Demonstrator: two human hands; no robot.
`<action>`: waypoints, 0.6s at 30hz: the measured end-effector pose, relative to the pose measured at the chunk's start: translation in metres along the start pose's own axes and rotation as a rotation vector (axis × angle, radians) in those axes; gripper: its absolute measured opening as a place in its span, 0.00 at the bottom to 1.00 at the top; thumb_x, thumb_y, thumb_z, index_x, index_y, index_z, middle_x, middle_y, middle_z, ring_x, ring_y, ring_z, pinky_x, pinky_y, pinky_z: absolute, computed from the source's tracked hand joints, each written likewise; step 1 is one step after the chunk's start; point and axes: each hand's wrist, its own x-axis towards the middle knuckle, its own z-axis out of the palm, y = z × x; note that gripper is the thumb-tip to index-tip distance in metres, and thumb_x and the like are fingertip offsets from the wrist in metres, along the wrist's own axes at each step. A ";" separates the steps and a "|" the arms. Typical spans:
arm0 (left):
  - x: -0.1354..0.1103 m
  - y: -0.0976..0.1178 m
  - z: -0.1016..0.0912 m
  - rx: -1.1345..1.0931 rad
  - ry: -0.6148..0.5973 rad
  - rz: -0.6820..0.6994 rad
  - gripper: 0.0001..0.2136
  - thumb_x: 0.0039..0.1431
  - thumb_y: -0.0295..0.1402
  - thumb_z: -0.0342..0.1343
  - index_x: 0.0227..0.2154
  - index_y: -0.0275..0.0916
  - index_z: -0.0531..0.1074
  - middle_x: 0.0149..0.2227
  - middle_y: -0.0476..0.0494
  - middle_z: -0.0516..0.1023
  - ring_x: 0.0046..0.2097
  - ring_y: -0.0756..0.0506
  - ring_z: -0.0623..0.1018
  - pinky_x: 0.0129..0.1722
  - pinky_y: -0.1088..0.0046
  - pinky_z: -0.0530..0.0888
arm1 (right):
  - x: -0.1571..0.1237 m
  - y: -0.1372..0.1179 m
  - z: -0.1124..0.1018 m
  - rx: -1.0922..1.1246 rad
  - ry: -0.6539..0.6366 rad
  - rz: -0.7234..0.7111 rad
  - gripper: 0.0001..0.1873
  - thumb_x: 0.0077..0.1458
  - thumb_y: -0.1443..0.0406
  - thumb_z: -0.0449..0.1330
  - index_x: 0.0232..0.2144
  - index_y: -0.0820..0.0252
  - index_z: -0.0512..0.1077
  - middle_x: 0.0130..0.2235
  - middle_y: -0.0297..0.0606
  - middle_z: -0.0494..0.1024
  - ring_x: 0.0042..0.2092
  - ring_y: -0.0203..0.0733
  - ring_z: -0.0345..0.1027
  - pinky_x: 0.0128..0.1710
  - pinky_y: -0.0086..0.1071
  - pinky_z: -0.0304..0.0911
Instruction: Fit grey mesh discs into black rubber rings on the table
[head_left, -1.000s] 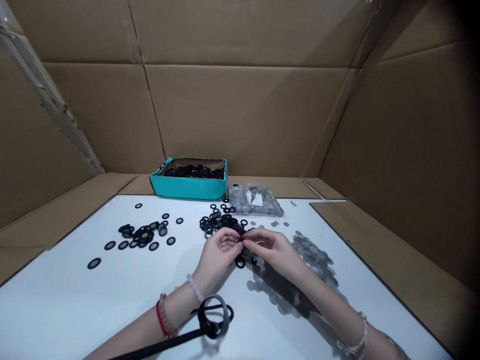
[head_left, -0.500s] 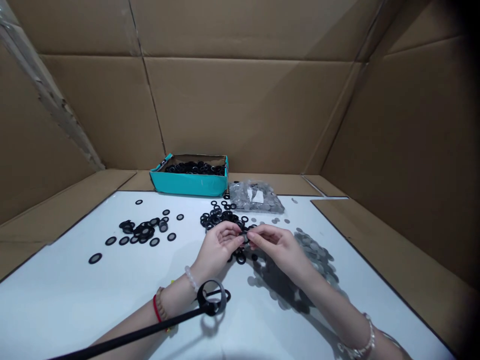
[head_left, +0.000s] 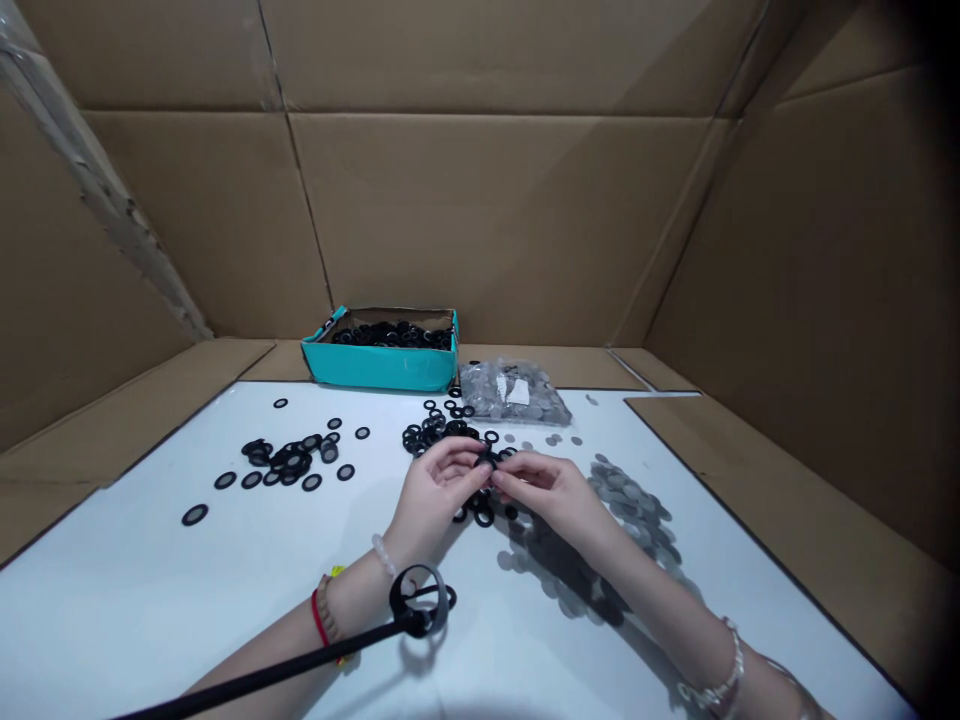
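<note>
My left hand [head_left: 442,485] and my right hand [head_left: 546,490] meet at the middle of the table, fingertips pinched from both sides on one black ring [head_left: 487,459]. Its centre is mostly covered by my thumbs and fingers. Under and behind the hands lies a pile of loose black rings [head_left: 435,430]. Beside my right forearm spreads a heap of thin grey discs [head_left: 630,505], partly in shadow. To the left of my left hand, black rings with grey discs in their centres [head_left: 292,460] lie in a loose group.
A turquoise box [head_left: 379,367] full of black rings stands at the back, next to a clear bag of grey discs [head_left: 514,392]. A black rod with a ring-shaped end [head_left: 300,660] crosses in front of my left forearm. Cardboard walls [head_left: 487,220] surround the white table [head_left: 112,600].
The ring between my fingertips has tilted; its grey centre showed before and now mostly its black side does. My hands stay in nearly the same place.
</note>
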 end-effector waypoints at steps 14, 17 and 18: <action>-0.003 0.010 0.004 0.093 -0.020 0.016 0.07 0.43 0.31 0.61 0.26 0.35 0.73 0.29 0.44 0.77 0.32 0.48 0.76 0.35 0.73 0.72 | -0.008 -0.008 0.001 -0.128 0.073 -0.226 0.12 0.50 0.60 0.58 0.21 0.60 0.65 0.25 0.31 0.65 0.29 0.35 0.60 0.29 0.27 0.56; -0.002 0.010 0.004 0.090 -0.005 0.022 0.07 0.42 0.31 0.62 0.27 0.35 0.73 0.30 0.45 0.77 0.33 0.48 0.75 0.35 0.74 0.72 | -0.007 -0.007 0.001 -0.125 0.041 -0.179 0.13 0.50 0.58 0.59 0.21 0.60 0.66 0.25 0.32 0.66 0.28 0.35 0.60 0.27 0.27 0.56; -0.001 0.010 0.003 0.091 0.004 0.028 0.08 0.42 0.31 0.62 0.27 0.35 0.73 0.30 0.45 0.77 0.33 0.48 0.75 0.35 0.74 0.72 | -0.006 -0.007 0.001 -0.122 0.020 -0.148 0.13 0.49 0.57 0.59 0.22 0.60 0.66 0.24 0.32 0.66 0.27 0.35 0.59 0.26 0.27 0.56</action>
